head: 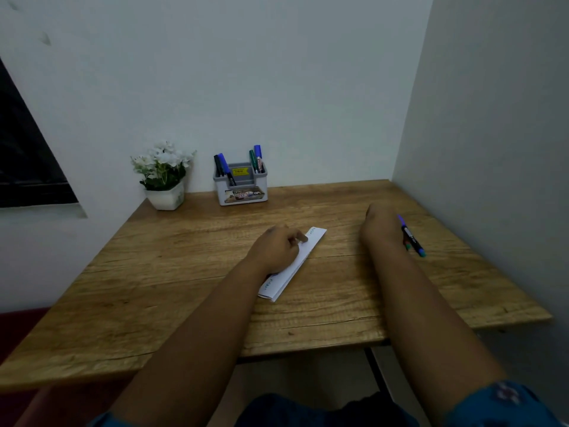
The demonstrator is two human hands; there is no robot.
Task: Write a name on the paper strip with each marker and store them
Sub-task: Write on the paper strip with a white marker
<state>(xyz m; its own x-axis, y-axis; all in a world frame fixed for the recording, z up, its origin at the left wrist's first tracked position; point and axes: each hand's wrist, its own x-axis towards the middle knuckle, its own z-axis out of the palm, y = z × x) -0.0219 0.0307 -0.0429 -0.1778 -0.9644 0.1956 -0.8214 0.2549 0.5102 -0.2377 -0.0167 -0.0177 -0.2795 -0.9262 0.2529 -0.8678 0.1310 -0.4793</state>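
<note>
Hiding paper strip writing, left hand

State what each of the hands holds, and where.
The right hand holds markers around mid-barrel. The left hand holds nothing; it presses flat on the paper strip.

A single wide-angle view looks from the person's head, forward and steeply down over the desk, whose near edge runs across the lower third. Both forearms reach in from the bottom of the frame (the lap shows beneath them). The lens faces the room's corner, with one wall straight ahead and another close on the right. The desk's far edge sits mid-frame, so the whole top is near.
</note>
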